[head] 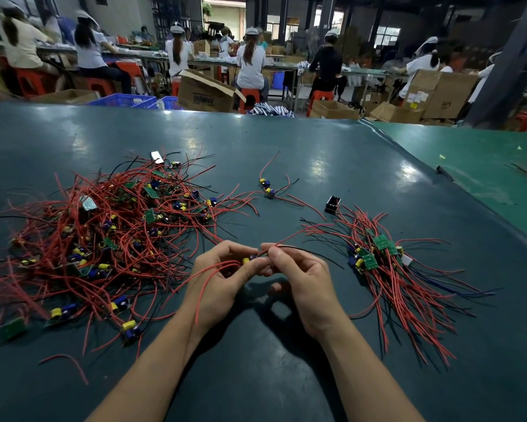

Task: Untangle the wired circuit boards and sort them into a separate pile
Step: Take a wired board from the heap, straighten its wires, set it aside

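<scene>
1. Both hands are meeting above the dark counter (271, 376), between two heaps.
2. The left hand (218, 281) and right hand (301, 280) are pinching one small circuit board (251, 259); their fingers are curled round it, and only a yellow and a blue part are showing.
3. Its red wires (213, 275) are trailing over the left hand, and others are running rightward.
4. The tangled pile (104, 236) of green boards and red leads is lying to the left.
5. The sorted pile (377, 257), with wires fanned out, is lying to the right.
</scene>
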### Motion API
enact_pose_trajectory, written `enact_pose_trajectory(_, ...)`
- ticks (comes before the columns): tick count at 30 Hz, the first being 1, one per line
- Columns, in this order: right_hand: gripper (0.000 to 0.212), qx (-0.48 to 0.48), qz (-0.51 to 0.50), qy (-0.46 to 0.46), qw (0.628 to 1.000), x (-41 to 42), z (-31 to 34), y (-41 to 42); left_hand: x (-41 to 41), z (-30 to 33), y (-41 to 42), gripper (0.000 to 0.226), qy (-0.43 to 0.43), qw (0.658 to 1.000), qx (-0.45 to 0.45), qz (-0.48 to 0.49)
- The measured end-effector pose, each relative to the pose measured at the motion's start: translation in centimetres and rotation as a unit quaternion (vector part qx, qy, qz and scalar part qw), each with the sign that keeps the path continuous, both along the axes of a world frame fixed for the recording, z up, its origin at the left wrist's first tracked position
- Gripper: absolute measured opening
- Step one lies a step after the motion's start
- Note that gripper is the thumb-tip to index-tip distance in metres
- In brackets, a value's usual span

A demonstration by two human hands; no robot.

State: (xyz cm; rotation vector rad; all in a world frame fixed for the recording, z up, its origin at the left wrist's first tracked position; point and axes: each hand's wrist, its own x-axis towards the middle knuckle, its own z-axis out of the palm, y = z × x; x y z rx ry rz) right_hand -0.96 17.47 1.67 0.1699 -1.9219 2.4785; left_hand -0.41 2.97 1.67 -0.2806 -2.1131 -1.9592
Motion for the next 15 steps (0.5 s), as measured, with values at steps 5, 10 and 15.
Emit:
enact_pose_trajectory(5,0.015,0.008,-0.11,-0.005,0.994,-0.4,-0.3,-0.2,0.0,-0.1,0.1,0.027,-0.032,0.999,0.015,-0.013)
enact_pose_trajectory(10,0.017,-0.068,-0.176,-0.018,0.982,-0.8,-0.3,0.3,0.2,0.1,0.3,0.019,-0.014,0.999,0.035,0.012)
enact_pose_trajectory(15,0.029,-0.115,-0.273,-0.003,0.955,-1.5,-0.4,1.0,0.1,0.0,0.3,0.014,-0.001,0.998,0.043,0.04)
